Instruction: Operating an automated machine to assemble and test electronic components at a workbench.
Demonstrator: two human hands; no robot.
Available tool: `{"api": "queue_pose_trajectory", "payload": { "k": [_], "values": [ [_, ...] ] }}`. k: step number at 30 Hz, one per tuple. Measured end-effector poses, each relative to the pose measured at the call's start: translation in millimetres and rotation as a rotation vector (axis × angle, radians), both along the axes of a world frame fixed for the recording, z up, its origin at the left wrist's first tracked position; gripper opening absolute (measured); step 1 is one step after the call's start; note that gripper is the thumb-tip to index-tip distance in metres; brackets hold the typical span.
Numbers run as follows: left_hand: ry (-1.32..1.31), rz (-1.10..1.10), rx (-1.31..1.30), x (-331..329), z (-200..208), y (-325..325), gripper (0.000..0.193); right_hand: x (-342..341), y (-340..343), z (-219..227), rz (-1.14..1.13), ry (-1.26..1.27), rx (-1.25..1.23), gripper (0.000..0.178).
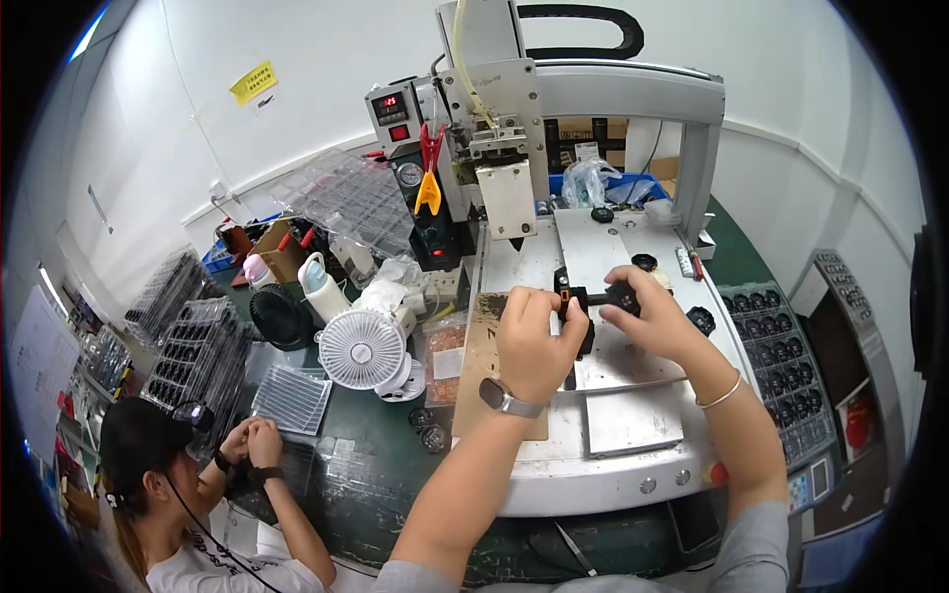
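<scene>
Over the metal bed (633, 420) of a gantry machine, both my hands are raised close together. My left hand (539, 341) has its fingers bent and thumb pressed in against a black upright fixture (564, 281) with an orange patch; part of it is hidden behind the fingers. A short dark rod reaches from the fixture toward my right hand (652, 318). Between the thumb and fingers of that hand sits a black round part (623, 296), partly covered. Beside it on the bed lie more black round parts (701, 319). The machine's white head block (506, 201) hangs behind my hands.
A brown board (500, 415) lies left of the bed. Left on the green table stand a white fan (363, 349), a bottle (321, 292) and stacked clear trays (203, 346). A tray of black parts (776, 356) sits right. A co-worker (163, 484) works at lower left.
</scene>
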State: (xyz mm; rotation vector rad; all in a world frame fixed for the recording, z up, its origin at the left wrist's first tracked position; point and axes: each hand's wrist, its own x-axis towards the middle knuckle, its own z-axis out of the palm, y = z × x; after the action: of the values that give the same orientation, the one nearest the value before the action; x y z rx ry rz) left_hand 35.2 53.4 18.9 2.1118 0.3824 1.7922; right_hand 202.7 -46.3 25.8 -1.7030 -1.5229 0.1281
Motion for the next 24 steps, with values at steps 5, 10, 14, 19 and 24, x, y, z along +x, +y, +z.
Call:
{"api": "queue_pose_trajectory", "payload": {
  "k": [5,10,14,19,24],
  "values": [
    [-0.051,0.008,0.011,-11,2,2,0.014,0,31,12,0.071,0.054,0.076,0.032],
    [-0.061,-0.003,-0.004,-21,6,6,0.014,-27,64,36,-0.191,-0.43,-0.295,0.018],
    [-0.077,-0.018,-0.011,-27,10,5,0.013,-51,74,49,-0.289,-0.587,-0.602,0.018],
    [-0.144,-0.043,-0.015,-35,12,7,0.013,-65,76,46,-0.282,-0.631,-0.633,0.018],
    [-0.162,-0.065,-0.016,-40,13,8,0.014,-73,79,43,-0.328,-0.54,-0.81,0.026]
  ]
}}
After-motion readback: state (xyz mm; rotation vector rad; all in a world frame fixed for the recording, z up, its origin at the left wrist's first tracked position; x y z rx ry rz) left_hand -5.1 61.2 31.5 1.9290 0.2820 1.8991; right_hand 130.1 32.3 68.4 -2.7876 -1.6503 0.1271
